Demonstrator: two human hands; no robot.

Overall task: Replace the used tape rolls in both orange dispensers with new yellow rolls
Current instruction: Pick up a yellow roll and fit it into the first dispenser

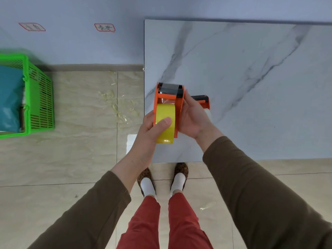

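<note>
An orange tape dispenser [177, 105] with a black toothed blade at its far end is held above the near left corner of the marble table [251, 78]. A yellow tape roll [164, 112] sits in it. My left hand [150, 132] grips the roll, thumb pressed on its face. My right hand [193, 117] clasps the dispenser's right side. A second orange dispenser [203, 100] lies on the table behind my right hand, mostly hidden, with a pale roll [208, 112] peeking out.
A green plastic basket [38, 97] with a teal bag stands on the tiled floor at the left. Scraps of clear tape [118, 106] litter the floor by the table's left edge. A white sheet [131, 141] lies under the table corner.
</note>
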